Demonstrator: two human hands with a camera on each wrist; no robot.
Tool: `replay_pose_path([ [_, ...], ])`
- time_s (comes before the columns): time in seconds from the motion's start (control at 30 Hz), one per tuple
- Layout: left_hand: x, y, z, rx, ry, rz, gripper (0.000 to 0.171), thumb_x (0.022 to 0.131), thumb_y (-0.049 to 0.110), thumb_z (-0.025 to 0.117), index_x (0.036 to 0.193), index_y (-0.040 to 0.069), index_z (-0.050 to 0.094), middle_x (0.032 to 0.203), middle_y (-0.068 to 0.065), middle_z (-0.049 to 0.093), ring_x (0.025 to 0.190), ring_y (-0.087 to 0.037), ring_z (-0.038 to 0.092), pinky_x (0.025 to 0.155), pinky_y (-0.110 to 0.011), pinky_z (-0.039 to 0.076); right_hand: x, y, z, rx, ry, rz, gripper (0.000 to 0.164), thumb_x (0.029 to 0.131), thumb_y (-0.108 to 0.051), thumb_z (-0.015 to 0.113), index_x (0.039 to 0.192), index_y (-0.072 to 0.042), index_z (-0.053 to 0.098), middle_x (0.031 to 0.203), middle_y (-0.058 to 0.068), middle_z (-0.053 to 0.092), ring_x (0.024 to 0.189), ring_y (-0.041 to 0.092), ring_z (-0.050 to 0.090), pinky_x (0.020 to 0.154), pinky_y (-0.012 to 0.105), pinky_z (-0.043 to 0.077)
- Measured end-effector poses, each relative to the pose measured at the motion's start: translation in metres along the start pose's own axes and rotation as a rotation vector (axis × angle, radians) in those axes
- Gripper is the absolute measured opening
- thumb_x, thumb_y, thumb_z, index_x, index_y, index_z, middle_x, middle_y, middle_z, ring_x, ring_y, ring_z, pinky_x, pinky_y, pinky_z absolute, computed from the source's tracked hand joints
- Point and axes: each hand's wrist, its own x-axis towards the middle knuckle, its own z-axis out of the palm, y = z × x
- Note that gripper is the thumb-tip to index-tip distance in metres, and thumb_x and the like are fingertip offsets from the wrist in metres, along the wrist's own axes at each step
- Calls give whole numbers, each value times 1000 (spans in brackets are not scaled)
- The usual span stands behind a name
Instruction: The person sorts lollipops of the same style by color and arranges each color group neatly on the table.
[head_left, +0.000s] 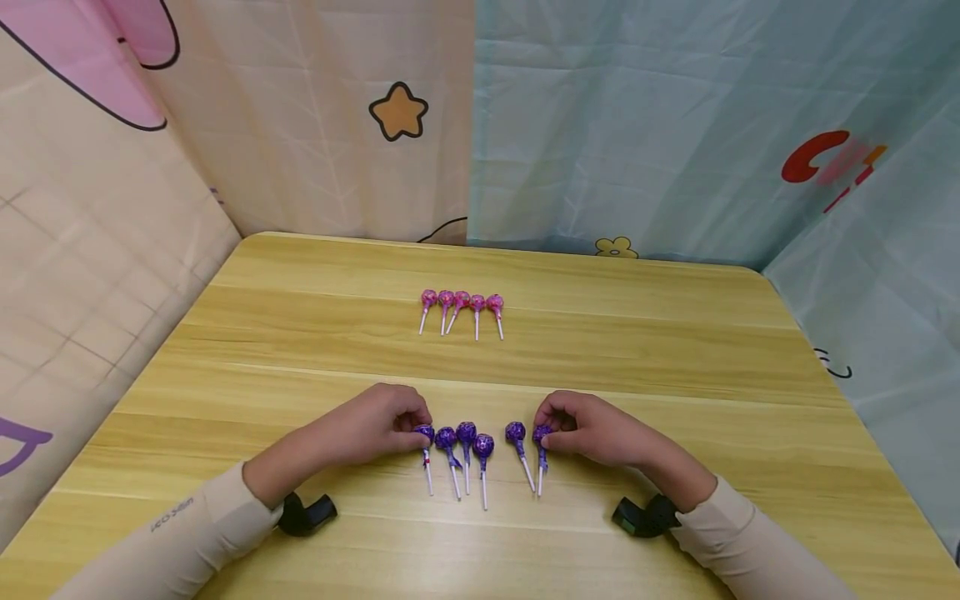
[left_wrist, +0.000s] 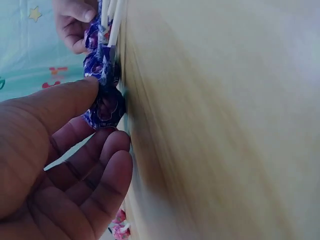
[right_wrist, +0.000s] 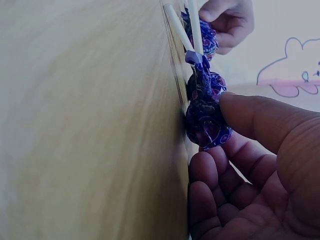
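Note:
Several purple-wrapped lollipops lie in a loose row across the near part of the table, white sticks pointing toward me. At the row's left end, my left hand (head_left: 382, 423) pinches the wrapped head of a purple lollipop (left_wrist: 106, 109) between thumb and curled fingers. My right hand (head_left: 596, 427) holds the head of the rightmost purple lollipop (right_wrist: 207, 125) the same way. Just left of it lies another purple lollipop (head_left: 515, 432), apart from the left group. Between the hands, a purple lollipop (head_left: 483, 447) sits slightly nearer me than its neighbours. Fingers partly cover both held heads.
Farther back on the wooden table (head_left: 637, 333), several pink lollipops (head_left: 462, 300) form a second row, sticks also toward me. Printed curtains (head_left: 600, 125) hang behind the table and at both sides. A black wrist device (head_left: 306, 515) sits at each wrist.

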Motion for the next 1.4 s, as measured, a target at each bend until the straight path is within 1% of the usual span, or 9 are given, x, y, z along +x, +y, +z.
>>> replay_pose_path([
  [0.1,0,2,1,27,-2,12,6,89,16,76,91,17,70,82,12,57,73,-5,53,66,-25,49,0,0,0,1,1,-2,10,94,-12,69,103,-11,64,90,1,60,82,19,54,70,27,46],
  [0.2,0,3,1,24,-2,10,7,89,14,76,92,15,70,83,12,58,74,-4,54,67,-24,50,0,1,1,0,1,-6,11,94,-13,69,103,-11,64,89,2,59,81,19,54,69,27,46],
  [0.37,0,3,0,-34,4,-4,7,88,11,76,93,12,71,85,10,60,75,-5,56,68,-25,52,0,2,2,-14,11,-15,11,93,-13,70,102,-11,64,89,1,59,81,18,54,69,27,46],
  [0.6,-1,0,0,-89,-6,-34,7,88,11,76,92,15,72,84,11,62,74,-6,57,67,-26,52,0,2,4,-34,38,-19,12,91,-12,71,101,-12,65,89,-1,62,81,17,56,70,28,48],
  [0.9,-1,0,-2,-138,-30,-74,6,89,12,74,93,15,71,85,9,62,76,-10,58,67,-27,52,-1,1,4,4,47,11,12,91,-10,70,102,-9,66,91,1,64,82,18,58,70,27,49],
  [1.17,-1,1,-3,-160,-39,-89,7,89,11,75,93,15,71,85,8,63,75,-11,58,66,-27,52,-2,0,5,36,93,30,12,91,-10,71,102,-8,67,91,2,64,82,19,57,69,27,50],
  [1.4,0,0,-3,-164,-35,-92,7,89,11,75,93,15,72,85,8,63,75,-11,58,66,-27,52,-1,0,5,16,135,48,11,92,-13,71,101,-9,67,92,2,65,83,20,57,71,28,50],
])
